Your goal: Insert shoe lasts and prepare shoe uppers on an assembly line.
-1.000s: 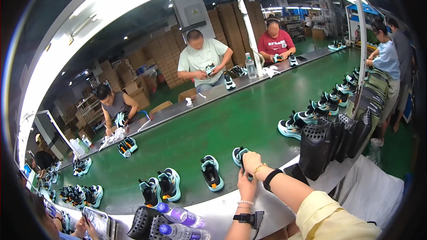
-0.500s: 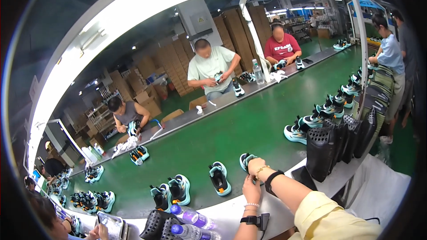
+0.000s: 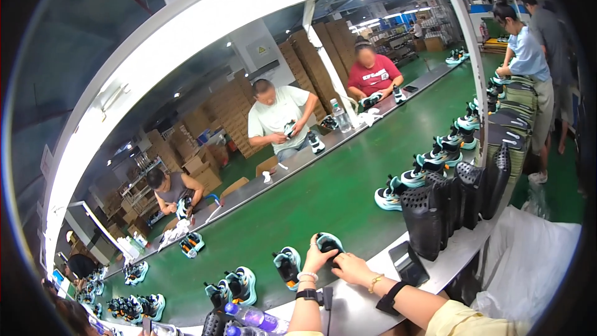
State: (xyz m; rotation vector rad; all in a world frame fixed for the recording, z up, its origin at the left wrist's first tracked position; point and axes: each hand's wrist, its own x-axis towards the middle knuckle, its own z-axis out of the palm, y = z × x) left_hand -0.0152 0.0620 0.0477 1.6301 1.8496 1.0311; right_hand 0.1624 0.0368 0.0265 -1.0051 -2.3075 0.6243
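Observation:
A black and light-blue sneaker (image 3: 331,242) is between my hands at the near edge of the green belt. My left hand (image 3: 317,257) grips its left side, the thumb at the opening. At the shoe's near end, my right hand (image 3: 352,269) has its fingers bent onto the opening's edge; the fingertips are partly hidden. Just left of my left hand stands a single matching sneaker (image 3: 288,267). A pair of sneakers (image 3: 241,285) sits farther left.
Black perforated boot-shaped forms (image 3: 424,218) stand at right beside a row of sneakers (image 3: 429,165). A dark phone-like object (image 3: 407,262) lies on the white ledge (image 3: 357,311). Capped bottles (image 3: 258,318) are at lower left. Several people work across the belt (image 3: 261,211).
My left hand has moved from near my right wrist up to the left side of the sneaker. The sneaker now shows its opening. My view has shifted to the right.

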